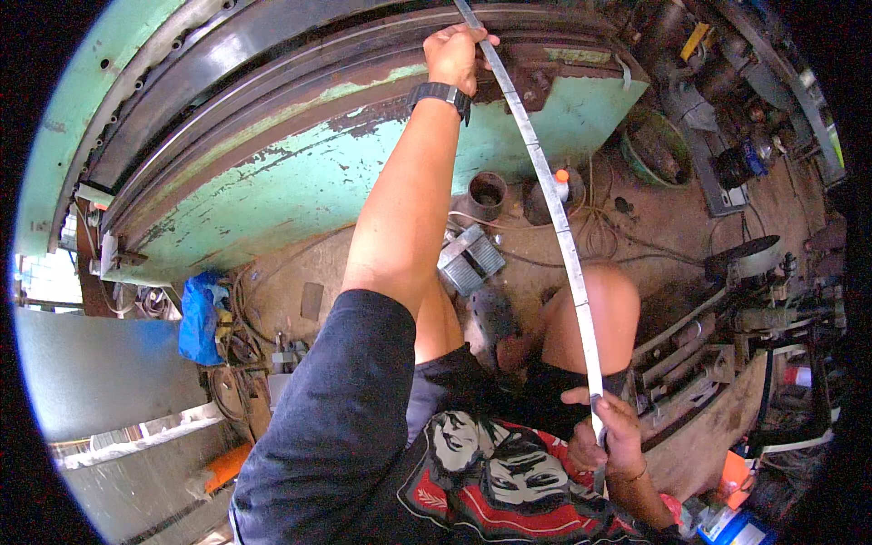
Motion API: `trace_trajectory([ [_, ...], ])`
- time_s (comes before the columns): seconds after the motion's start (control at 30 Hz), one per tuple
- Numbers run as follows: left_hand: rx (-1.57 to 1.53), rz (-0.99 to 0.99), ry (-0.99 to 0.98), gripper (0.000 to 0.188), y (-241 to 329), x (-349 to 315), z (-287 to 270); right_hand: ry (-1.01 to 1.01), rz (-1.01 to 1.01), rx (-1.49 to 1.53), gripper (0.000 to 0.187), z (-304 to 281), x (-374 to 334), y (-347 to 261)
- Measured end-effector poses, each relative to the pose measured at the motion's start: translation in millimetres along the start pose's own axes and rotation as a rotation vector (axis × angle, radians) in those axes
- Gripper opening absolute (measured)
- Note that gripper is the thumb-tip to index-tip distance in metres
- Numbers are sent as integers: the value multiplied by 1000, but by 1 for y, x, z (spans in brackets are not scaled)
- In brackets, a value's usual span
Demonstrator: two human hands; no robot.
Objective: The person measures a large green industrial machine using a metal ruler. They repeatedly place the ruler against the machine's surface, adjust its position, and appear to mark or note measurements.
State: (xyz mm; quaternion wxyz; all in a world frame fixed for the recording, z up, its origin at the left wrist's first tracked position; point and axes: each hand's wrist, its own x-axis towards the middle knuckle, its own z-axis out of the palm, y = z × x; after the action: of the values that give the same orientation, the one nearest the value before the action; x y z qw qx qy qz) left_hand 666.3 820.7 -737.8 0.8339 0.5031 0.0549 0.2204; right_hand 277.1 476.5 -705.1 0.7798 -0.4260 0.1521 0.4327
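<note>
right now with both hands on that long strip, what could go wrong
The metal strip might cut, if its edges are sharp: the left hand and right hand both grip it without gloves.
The left hand's fingers could get pinched, as they are up by the green machine.
If a grip slips, the strip may strike the bare knee, which it passes over.

So we did a quick headcount: two hands, one left hand [454,56] and one right hand [613,438], on one long metal strip [552,195]. We also make it one wristwatch [440,94], one grey ribbed pedal [470,260], one bright blue bag [202,318], one rusty open cylinder [477,213], one orange-capped bottle [562,190] and one green-rimmed basin [656,180].
</note>
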Motion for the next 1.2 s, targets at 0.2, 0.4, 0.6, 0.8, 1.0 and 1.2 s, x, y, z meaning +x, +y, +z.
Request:
trace_trajectory([
  [0.2,49,-35,-35,11,4,1,-3,-39,-23,8,48,1,1,-1],
  [0.4,6,3,-27,9,4,1,5,-66,-33,-36,46,-3,1,0],
  [0.6,-12,-51,-26,8,2,-3,7,-33,-47,-29,47,-3,1,2],
  [0.8,-5,-70,-13,12,7,-3,0,56,-67,-136,48,6,2,1],
  [1.0,-11,-54,-53,13,6,-3,0,36,-76,-70,48,7,0,4],
  [1.2,-31,-66,-57,12,3,2,0,5,-86,-78,47,12,-4,-2],
])
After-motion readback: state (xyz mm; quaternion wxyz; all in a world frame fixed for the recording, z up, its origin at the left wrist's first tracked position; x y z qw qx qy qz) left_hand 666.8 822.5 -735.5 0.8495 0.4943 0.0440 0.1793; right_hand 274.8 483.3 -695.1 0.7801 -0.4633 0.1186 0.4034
